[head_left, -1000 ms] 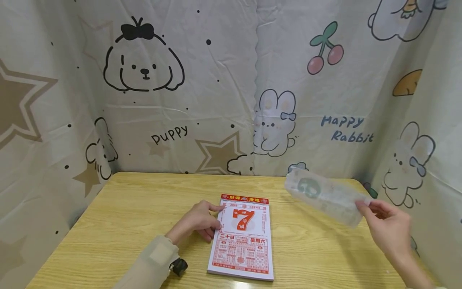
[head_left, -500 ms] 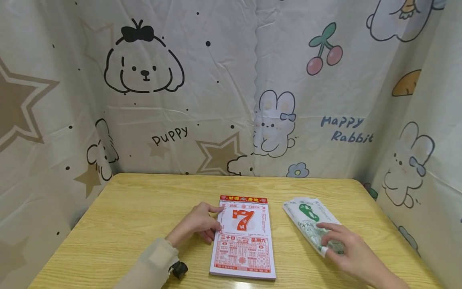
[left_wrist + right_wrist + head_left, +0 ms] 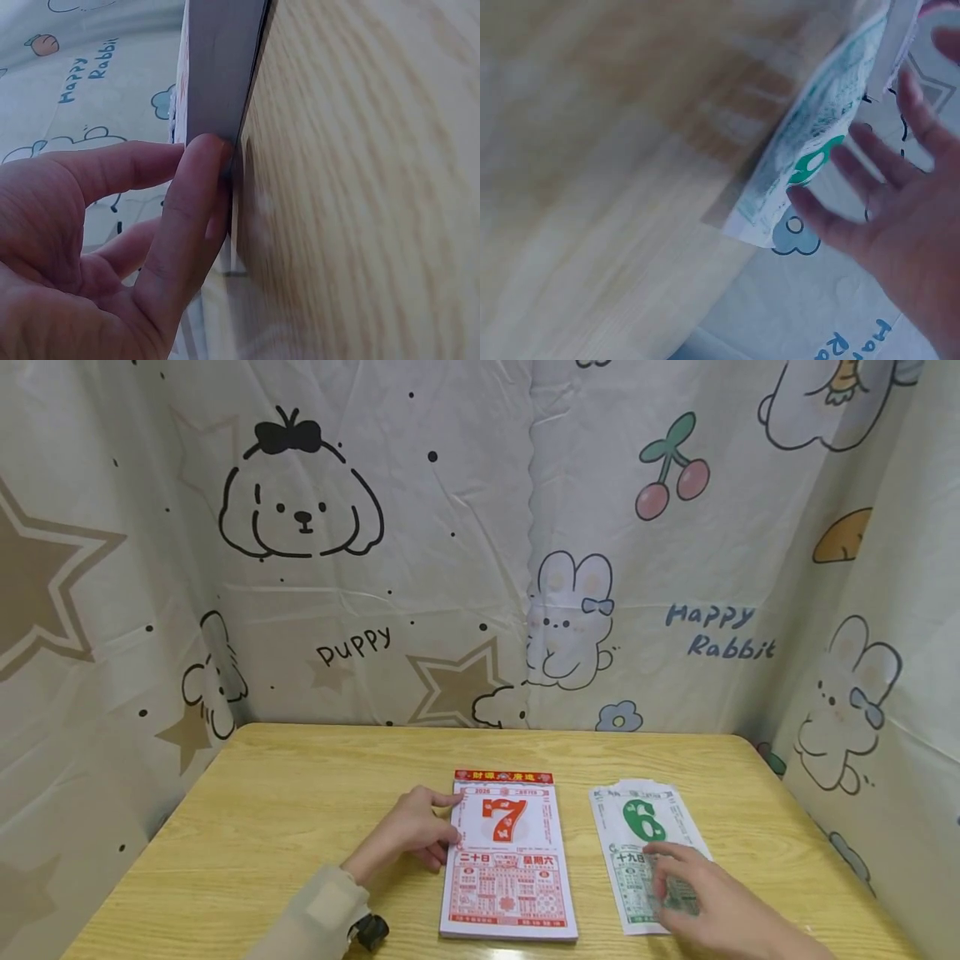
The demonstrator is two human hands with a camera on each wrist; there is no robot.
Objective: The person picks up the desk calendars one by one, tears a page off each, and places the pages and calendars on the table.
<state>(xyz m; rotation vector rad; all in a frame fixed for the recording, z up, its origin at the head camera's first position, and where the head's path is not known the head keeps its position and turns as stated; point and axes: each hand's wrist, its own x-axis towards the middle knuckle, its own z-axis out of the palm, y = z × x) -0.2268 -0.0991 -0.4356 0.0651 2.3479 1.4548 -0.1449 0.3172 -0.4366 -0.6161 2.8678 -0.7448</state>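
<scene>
A thick tear-off calendar (image 3: 506, 885) lies on the table, its top page printed with a red 7 under a red header strip. My left hand (image 3: 420, 831) holds it by the left edge; in the left wrist view fingertips meet the side of the page block (image 3: 225, 67). To its right lies a loose calendar page (image 3: 622, 860) with a green 6. Over that page's lower right part is my right hand (image 3: 697, 893), fingers loosely bent and spread, hiding some of the print. In the right wrist view the fingertips stay right at the page's surface (image 3: 761, 206).
The pale wooden table (image 3: 315, 793) carries both papers. Behind it and along both sides hangs a cloth curtain (image 3: 450, 543) printed with cartoon animals. A dark small device (image 3: 369, 932) sits at my left wrist.
The loose page, first held in the air by my right hand, has come down to the table and now lies flat. My right hand's grip has loosened. My left hand stays at the calendar.
</scene>
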